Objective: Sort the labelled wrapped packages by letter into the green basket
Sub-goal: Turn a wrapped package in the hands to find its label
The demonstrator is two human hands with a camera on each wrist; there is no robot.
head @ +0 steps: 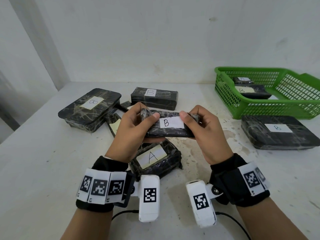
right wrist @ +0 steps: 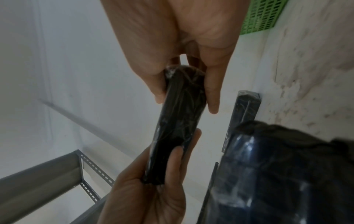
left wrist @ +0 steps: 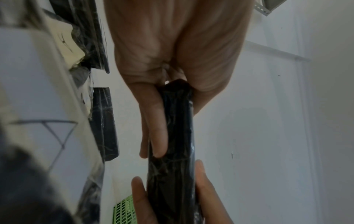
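Hands share one B-labelled package [head: 170,125] above the worktop [head: 43,161]: left hand [head: 133,130] and right hand [head: 206,130] each pinch an end. Green basket [head: 259,108] sits far right, holding two packages.

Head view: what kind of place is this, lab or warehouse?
Probably a bare data-collection or storeroom corner, not a fitted lab: a stained white tabletop against plain white walls, grey slotted-angle metal shelving beside it, and tagged wrist cameras on the person's arms.

White table [head: 52,170]: packages [head: 90,110], green basket [head: 270,108]
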